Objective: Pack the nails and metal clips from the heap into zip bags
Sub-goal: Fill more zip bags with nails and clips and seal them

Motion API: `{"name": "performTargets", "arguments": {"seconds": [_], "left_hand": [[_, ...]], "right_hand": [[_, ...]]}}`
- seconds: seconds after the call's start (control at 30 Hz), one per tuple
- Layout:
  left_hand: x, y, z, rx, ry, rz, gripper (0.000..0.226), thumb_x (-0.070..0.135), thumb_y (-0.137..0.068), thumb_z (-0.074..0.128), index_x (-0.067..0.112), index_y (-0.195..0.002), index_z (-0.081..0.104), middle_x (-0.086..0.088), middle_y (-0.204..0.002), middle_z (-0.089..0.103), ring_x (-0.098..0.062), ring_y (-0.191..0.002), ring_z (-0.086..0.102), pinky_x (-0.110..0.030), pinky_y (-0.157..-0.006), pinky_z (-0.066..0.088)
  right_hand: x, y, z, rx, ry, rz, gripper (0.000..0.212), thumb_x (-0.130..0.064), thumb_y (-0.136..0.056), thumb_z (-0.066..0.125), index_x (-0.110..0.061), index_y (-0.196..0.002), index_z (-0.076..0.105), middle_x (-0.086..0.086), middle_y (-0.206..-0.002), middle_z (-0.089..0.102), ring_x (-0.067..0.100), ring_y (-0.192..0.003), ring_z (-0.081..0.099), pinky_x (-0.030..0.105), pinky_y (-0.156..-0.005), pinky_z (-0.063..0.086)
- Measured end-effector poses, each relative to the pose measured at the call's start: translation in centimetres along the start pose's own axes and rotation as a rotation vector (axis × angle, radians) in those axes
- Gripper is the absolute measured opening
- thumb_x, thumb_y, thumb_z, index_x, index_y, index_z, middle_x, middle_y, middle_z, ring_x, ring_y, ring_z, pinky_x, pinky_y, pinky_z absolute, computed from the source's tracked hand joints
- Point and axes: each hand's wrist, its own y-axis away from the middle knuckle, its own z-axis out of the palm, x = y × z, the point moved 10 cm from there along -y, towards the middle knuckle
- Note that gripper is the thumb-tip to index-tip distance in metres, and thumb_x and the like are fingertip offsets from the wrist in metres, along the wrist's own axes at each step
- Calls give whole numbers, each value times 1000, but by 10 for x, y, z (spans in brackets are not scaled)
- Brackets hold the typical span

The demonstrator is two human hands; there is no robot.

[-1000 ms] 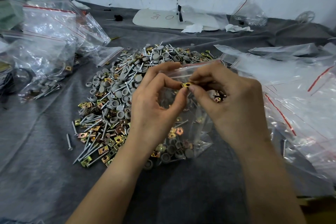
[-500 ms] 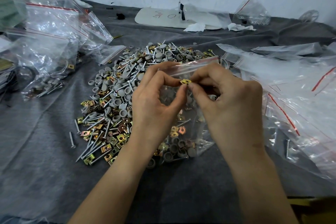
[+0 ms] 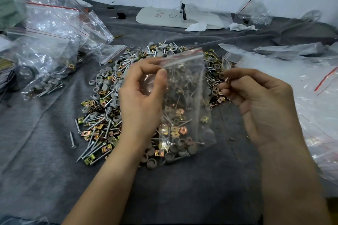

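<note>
A heap (image 3: 109,100) of nails, gold metal clips and grey caps lies on the grey cloth. My left hand (image 3: 140,97) pinches the top left edge of a clear zip bag (image 3: 184,97) with a red strip, held upright over the heap. Nails, clips and caps lie in the bag's bottom. My right hand (image 3: 256,104) hovers to the right of the bag, apart from it, fingers loosely curled; I see nothing held in it.
Filled and unfilled zip bags (image 3: 49,42) pile up at the left. More clear bags (image 3: 301,82) cover the right side. A white board (image 3: 173,17) and crumpled tissue (image 3: 197,26) lie at the back by the wall. Grey cloth (image 3: 182,188) spreads in front.
The gold clip pinched between both hands at the bag's mouth is gone from my fingers. My right hand has moved right, away from the bag. My left hand alone holds the bag.
</note>
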Motion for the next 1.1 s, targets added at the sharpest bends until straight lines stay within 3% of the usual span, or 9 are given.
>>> {"name": "performTargets", "arguments": {"seconds": [0.1,0.2,0.3,0.37,0.53,0.67,0.87,0.97,1.1], "left_hand": [[-7,-7,-14,69,-23,-22,15,11,-94,57,22,-84,58,7,-100,65,9,-78,60,-7,-63,46],[-18,-12,-26,139,-67,-63,19,13,-95,57,26,-83,60,9,-88,65,9,-74,58,-6,-65,44],[-32,-12,-34,190,-23,-153,16,23,-93,58,29,-80,62,10,-79,64,-2,-75,60,-18,-69,48],[-40,-12,-36,211,28,-209,13,31,-87,59,28,-74,63,12,-76,64,-10,-79,61,-28,-77,52],[-44,-12,-37,206,34,-225,14,34,-84,60,28,-72,64,13,-74,65,-13,-79,61,-34,-78,53],[-43,-12,-33,181,79,-211,15,28,-88,59,26,-74,64,15,-70,65,-6,-74,63,-19,-67,53],[-45,-12,-34,178,70,-220,12,29,-86,58,25,-76,62,19,-67,64,1,-67,60,-24,-73,52],[-45,-12,-34,178,70,-221,12,31,-85,59,25,-75,63,19,-66,63,2,-68,59,-28,-78,51],[-44,-14,-32,150,89,-212,12,28,-84,60,28,-73,66,18,-72,66,0,-75,62,-26,-76,51]], "right_hand": [[16,-2,-1,-146,160,116,38,16,-84,51,-10,-67,73,6,-71,71,12,-59,64,17,-55,49],[31,10,15,-475,525,205,42,14,-85,49,-15,-71,76,4,-65,67,8,-50,55,16,-44,41],[56,38,39,-823,776,319,44,11,-85,46,-20,-79,76,3,-62,64,8,-45,49,16,-43,38],[70,50,49,-911,857,370,45,9,-85,46,-25,-83,74,3,-63,63,9,-44,47,17,-44,38],[83,52,47,-868,850,440,45,8,-86,46,-29,-95,70,-1,-58,59,8,-41,45,16,-43,37],[89,50,40,-868,923,429,50,3,-89,47,-35,-119,58,-5,-60,61,7,-46,49,19,-50,41],[79,51,41,-914,927,414,40,8,-86,45,-25,-81,68,4,-67,63,10,-47,50,20,-49,41],[71,33,29,-754,914,345,39,9,-88,48,-23,-78,68,0,-64,64,11,-51,54,27,-53,45],[55,12,8,-483,744,283,32,10,-89,54,-15,-76,70,-6,-56,65,5,-49,58,14,-47,43]]}}
